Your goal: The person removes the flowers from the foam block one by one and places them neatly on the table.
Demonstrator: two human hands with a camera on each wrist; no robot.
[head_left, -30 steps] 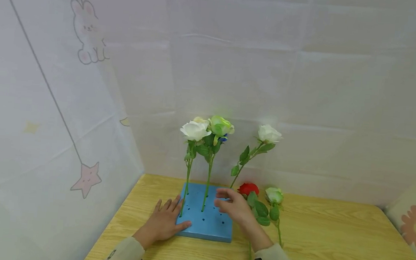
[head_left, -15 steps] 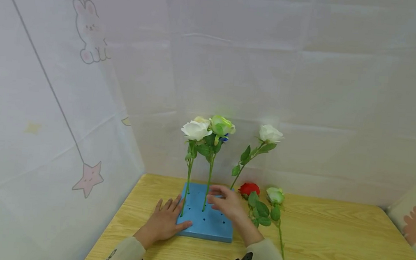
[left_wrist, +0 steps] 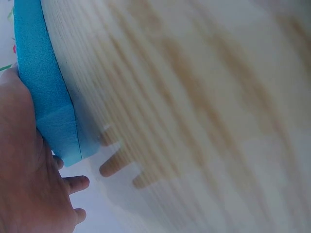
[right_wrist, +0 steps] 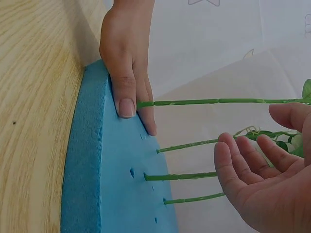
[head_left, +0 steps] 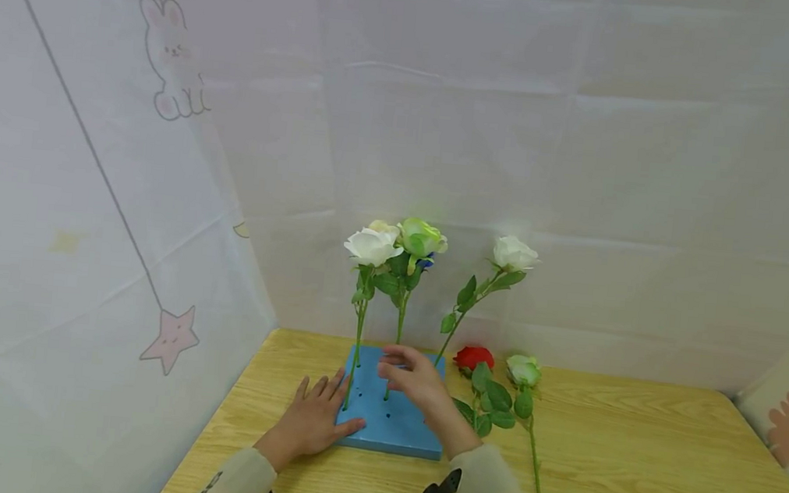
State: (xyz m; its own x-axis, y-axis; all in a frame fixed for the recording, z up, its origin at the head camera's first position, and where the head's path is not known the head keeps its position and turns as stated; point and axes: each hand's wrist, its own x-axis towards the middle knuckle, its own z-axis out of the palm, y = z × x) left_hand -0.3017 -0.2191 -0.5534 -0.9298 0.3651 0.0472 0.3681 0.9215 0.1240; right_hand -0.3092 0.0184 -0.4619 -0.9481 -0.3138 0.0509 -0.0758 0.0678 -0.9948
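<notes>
My left hand (head_left: 312, 419) lies with spread fingers at the left edge of a blue foam block (head_left: 399, 439), its thumb pressing on the top face. Above the block, my right hand (head_left: 418, 383) hovers with bent fingers beside the stem of a light green rose (head_left: 422, 239). In the right wrist view its thumb and fingers (right_wrist: 228, 160) stand apart, with nothing between them. A white rose (head_left: 372, 247) stands at the block's left side, a cream rose (head_left: 384, 228) behind it. A blue flower (head_left: 426, 262) is mostly hidden. Another white rose (head_left: 515, 253) leans right from the block's back.
On the wooden table (head_left: 630, 455), right of the block, lie a red rose (head_left: 474, 358) and a pale green rose (head_left: 523, 370) with leafy stems. Several small holes show in the block's top. A white cloth wall (head_left: 653, 183) rises behind the table.
My right hand has moved left across the block, from its right side to the light green rose's stem. The left hand has stayed in place, and the flowers stand as before.
</notes>
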